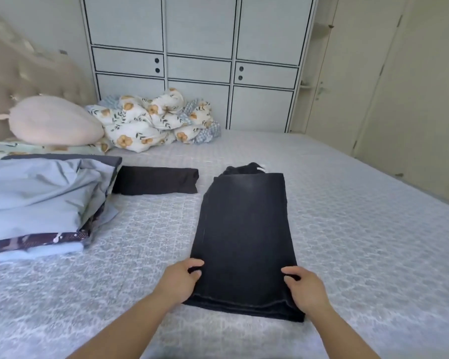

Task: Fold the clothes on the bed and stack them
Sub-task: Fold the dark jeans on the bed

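Note:
Dark jeans (245,229) lie folded lengthwise on the bed (360,229), hems toward me. My left hand (180,279) pinches the left edge of the jeans near the hem. My right hand (306,288) grips the right edge at the same height. A folded black garment (156,180) lies farther back to the left. At the left edge sits a stack of folded clothes (39,200), light blue on top with a patterned piece beneath.
A crumpled floral quilt (153,120) and a pink plush pillow (55,120) lie at the head of the bed by the tufted headboard (16,71). White wardrobe doors (200,60) stand behind the bed.

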